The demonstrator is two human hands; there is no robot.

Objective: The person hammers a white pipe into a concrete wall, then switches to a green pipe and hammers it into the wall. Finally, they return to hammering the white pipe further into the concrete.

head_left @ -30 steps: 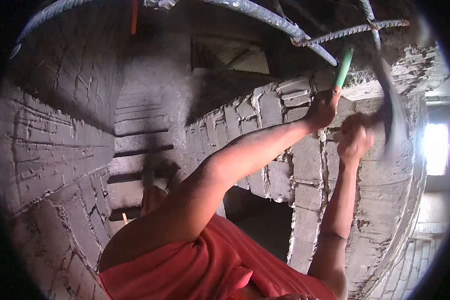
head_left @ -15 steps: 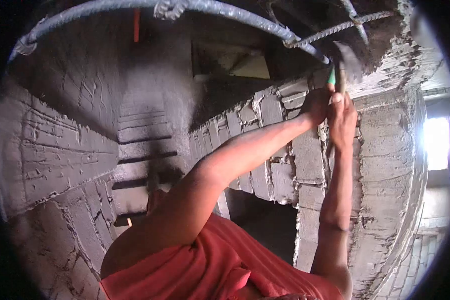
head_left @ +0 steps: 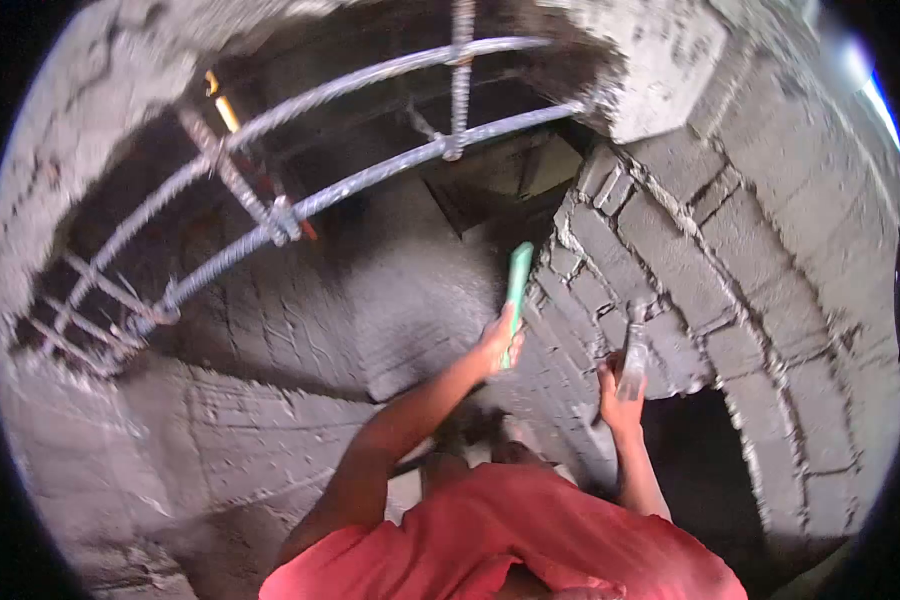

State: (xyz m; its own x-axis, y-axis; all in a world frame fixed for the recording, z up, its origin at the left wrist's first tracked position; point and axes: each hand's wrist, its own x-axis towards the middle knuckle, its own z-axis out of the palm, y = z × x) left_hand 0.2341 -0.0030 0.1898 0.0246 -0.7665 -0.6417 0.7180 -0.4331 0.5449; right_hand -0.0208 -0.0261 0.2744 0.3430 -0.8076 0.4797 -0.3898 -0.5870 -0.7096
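Observation:
My left hand [head_left: 498, 342] is closed around a long, narrow green bar-like tool [head_left: 519, 275], which points up and slightly right. Its exact kind is hard to make out. In my right hand [head_left: 623, 400] is a hammer [head_left: 636, 340], blurred, with its head upward and held low before the brick wall [head_left: 660, 240]. The two hands are well apart, the left one higher. Both tools appear clear of the masonry.
Curved steel rebar [head_left: 360, 185] with tied crossbars spans an opening overhead. Broken concrete [head_left: 660, 60] edges it at the upper right. A dark opening [head_left: 705, 460] lies right of my right arm. Mortared block walling [head_left: 280, 440] stands at the left.
My hands have come down from beside the rebar end and separated, the left moving further left with the green tool. The view has shifted, showing more of the rebar and concrete above.

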